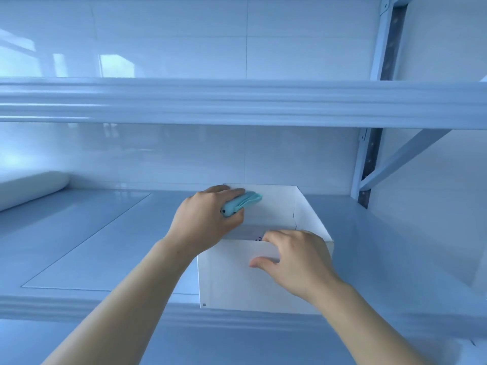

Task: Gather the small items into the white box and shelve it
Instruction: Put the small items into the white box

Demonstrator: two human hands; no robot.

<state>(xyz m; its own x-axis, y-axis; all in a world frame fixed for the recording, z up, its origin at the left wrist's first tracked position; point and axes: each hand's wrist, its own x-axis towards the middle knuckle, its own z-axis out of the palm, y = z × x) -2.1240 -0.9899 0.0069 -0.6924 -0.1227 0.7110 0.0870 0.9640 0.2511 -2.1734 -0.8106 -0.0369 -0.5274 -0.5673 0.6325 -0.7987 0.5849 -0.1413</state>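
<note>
Two hands work at a white box (237, 280) sitting on the shelf (105, 233), its front edge overhanging slightly. My left hand (203, 222) holds a teal item (243, 202) over the box's left wall, fingers curled around it. My right hand (295, 259) pinches the front wall, thumb outside, fingers inside.

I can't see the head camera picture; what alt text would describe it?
A person's left hand holds a small teal item over an open white box that the right hand grips by its front wall. The box sits on a pale blue metal shelf, its front overhanging the edge, with another shelf above and a white roll at far left.
</note>
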